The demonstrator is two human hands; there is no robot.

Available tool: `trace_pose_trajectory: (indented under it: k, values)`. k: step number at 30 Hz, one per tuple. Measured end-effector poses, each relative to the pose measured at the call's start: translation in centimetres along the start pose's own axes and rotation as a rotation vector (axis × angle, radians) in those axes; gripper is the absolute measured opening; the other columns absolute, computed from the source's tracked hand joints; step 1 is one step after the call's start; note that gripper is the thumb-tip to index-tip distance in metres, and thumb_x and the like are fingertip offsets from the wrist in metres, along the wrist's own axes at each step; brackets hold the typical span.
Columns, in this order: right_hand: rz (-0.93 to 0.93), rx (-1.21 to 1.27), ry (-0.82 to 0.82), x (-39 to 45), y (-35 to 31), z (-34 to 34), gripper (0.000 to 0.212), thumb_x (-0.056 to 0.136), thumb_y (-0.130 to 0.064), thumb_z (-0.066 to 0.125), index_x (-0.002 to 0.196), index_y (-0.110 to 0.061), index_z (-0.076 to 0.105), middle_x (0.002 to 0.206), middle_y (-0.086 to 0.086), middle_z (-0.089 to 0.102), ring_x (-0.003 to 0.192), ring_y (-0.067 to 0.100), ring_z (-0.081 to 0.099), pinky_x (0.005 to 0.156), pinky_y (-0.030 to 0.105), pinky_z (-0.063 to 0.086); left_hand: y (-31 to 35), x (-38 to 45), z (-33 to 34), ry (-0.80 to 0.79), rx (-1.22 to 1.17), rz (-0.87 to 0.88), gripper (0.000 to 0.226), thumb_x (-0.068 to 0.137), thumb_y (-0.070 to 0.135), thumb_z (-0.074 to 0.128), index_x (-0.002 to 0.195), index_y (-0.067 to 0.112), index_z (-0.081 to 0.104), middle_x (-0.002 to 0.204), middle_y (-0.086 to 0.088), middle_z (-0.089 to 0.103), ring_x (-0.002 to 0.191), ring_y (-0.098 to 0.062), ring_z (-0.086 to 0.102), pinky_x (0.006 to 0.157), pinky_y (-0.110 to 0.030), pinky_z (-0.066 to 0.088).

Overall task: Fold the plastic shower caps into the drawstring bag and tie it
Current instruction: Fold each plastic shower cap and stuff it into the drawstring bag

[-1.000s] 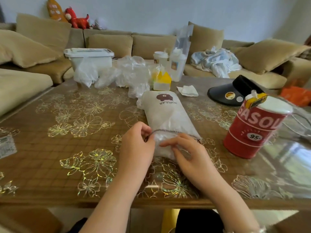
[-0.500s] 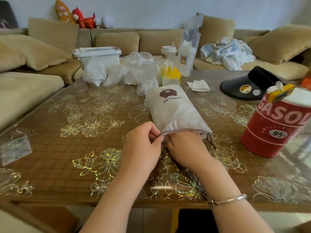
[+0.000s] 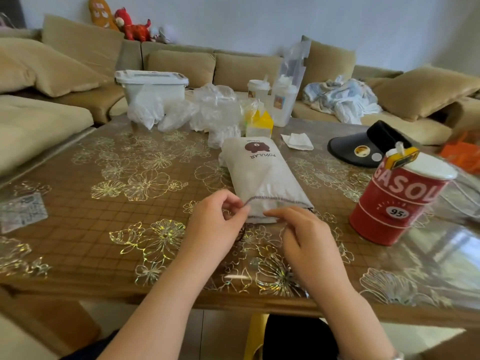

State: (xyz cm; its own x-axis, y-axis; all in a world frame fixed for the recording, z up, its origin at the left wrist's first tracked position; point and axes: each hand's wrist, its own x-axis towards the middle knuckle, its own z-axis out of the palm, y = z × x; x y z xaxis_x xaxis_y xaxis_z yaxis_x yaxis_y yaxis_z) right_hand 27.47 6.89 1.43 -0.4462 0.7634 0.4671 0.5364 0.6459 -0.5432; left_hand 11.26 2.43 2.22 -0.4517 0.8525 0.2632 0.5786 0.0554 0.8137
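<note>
A white drawstring bag (image 3: 259, 175) with a brown bear print lies on the table, stuffed full, its mouth facing me. My left hand (image 3: 217, 224) pinches the left corner of the bag's dark-edged mouth. My right hand (image 3: 304, 235) lies at the mouth's lower edge, fingers stretched leftwards along it; what they hold is hidden. Loose clear plastic shower caps (image 3: 213, 110) are heaped at the table's far side behind the bag.
A red "GASOL" can (image 3: 397, 201) stands close on the right. A black visor (image 3: 363, 146), a white tissue (image 3: 297, 141), a yellow carton (image 3: 261, 123), cups and a white lidded box (image 3: 152, 85) sit further back. The flower-patterned table (image 3: 104, 229) is ringed by a tan sofa.
My right hand has come out from under the bag's mouth and now lies along its lower edge. The mouth has spread wider. My left hand keeps its pinch.
</note>
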Motion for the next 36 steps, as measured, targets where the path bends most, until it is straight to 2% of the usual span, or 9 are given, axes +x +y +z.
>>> trace_pose_trajectory:
  k: [5,9,17,23,25,28,30,32,36]
  values:
    - [-0.063,0.104,0.099,1.3,-2.1,1.1,0.033,0.091,0.002,0.05,0.105,-0.018,0.072,0.097,-0.01,0.065,0.095,0.009,0.057,0.087,0.037,0.051,-0.8,0.4,-1.9,0.06,-0.055,-0.011,0.019,0.091,0.044,0.061,0.087,0.026,0.067,0.084,0.013,0.067,0.077,0.003,0.06,0.063,-0.01,0.042]
    - [-0.114,0.138,0.086,3.4,-4.5,2.8,0.033,0.089,-0.008,0.044,0.105,-0.019,0.071,0.094,-0.009,0.065,0.095,0.01,0.056,0.081,0.025,0.047,-2.4,1.6,-4.2,0.124,-0.084,-0.028,0.02,0.092,0.042,0.06,0.086,0.024,0.068,0.084,0.01,0.069,0.081,-0.007,0.065,0.076,-0.028,0.053]
    - [-0.027,0.092,-0.027,10.9,-9.0,8.6,0.026,0.095,-0.012,0.046,0.112,-0.02,0.064,0.106,-0.008,0.065,0.097,0.012,0.058,0.073,0.017,0.043,-5.4,7.0,-8.4,0.215,-0.093,-0.065,0.019,0.095,0.034,0.06,0.087,0.02,0.069,0.081,0.008,0.069,0.077,-0.007,0.065,0.072,-0.025,0.052]
    - [0.203,-0.012,-0.184,21.1,-7.8,13.9,0.031,0.093,-0.02,0.046,0.119,-0.01,0.062,0.131,0.01,0.045,0.102,0.033,0.06,0.089,0.048,0.053,-7.8,10.8,-9.7,0.172,-0.175,-0.236,0.017,0.098,0.029,0.056,0.098,0.018,0.07,0.092,0.003,0.07,0.086,-0.014,0.066,0.071,-0.026,0.053]
    - [0.254,-0.177,-0.241,23.3,-6.5,15.3,0.037,0.094,-0.022,0.045,0.125,-0.008,0.059,0.146,0.015,0.033,0.127,0.037,0.045,0.103,0.047,0.045,-8.5,11.8,-9.7,0.162,-0.22,-0.275,0.015,0.098,0.024,0.056,0.096,0.019,0.071,0.093,0.004,0.07,0.087,-0.014,0.066,0.063,-0.021,0.047]
    - [0.282,-0.497,-0.39,24.6,-5.3,16.3,0.048,0.1,-0.03,0.039,0.143,-0.009,0.045,0.163,0.017,-0.002,0.15,0.034,-0.002,0.118,0.05,0.022,-9.0,12.6,-9.8,0.162,-0.316,-0.325,0.014,0.097,0.019,0.056,0.093,0.019,0.07,0.091,0.005,0.07,0.085,-0.015,0.067,0.063,-0.019,0.048]
    - [0.269,-0.705,-0.518,24.7,-5.4,16.5,0.046,0.104,-0.028,0.034,0.144,-0.006,0.043,0.161,0.023,0.007,0.15,0.037,-0.005,0.119,0.051,0.01,-9.8,12.9,-9.8,0.171,-0.362,-0.356,0.015,0.097,0.015,0.055,0.092,0.017,0.069,0.091,0.003,0.071,0.085,-0.015,0.067,0.066,-0.023,0.05]
    - [0.23,-0.812,-0.58,24.4,-5.8,16.2,0.04,0.106,-0.018,0.029,0.137,-0.005,0.05,0.15,0.023,0.034,0.145,0.04,0.016,0.118,0.05,0.012,-10.1,12.9,-9.8,0.173,-0.38,-0.379,0.017,0.097,0.013,0.053,0.093,0.016,0.069,0.091,0.003,0.07,0.083,-0.014,0.067,0.066,-0.024,0.051]
    - [0.196,-0.601,-0.393,23.7,-6.1,16.3,0.043,0.106,-0.028,0.029,0.13,-0.003,0.055,0.141,0.021,0.044,0.135,0.036,0.034,0.112,0.045,0.028,-10.1,12.4,-9.9,0.185,-0.398,-0.38,0.016,0.097,0.012,0.053,0.094,0.016,0.069,0.092,0.003,0.071,0.081,-0.012,0.067,0.066,-0.024,0.051]
